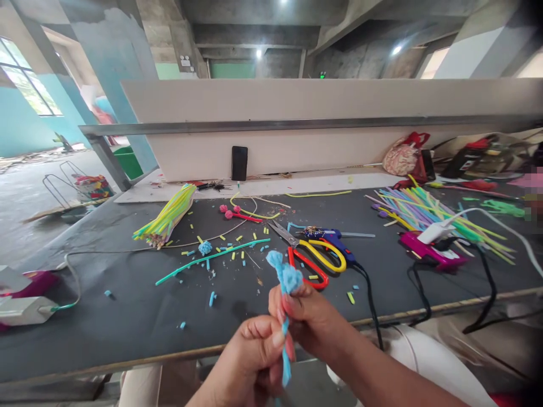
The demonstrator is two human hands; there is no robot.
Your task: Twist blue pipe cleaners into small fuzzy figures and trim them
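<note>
Blue fuzzy-wire piece [291,277], in the head view, is being held on the viewer's side of the scissors [292,240]. The left grip [261,345] is pinching its stem; the right grip [307,311] is pinching just below its bunched top. Left of the scissors, a teal stem [214,255] is lying on the counter [139,316]; beside them, a glue gun [341,247].

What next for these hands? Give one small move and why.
Probably twist the blue stem with the left hand while the right hand steadies it: the right pinches just beneath the fluffy blue cluster, the left pinches lower, leaving its tail free.
</note>
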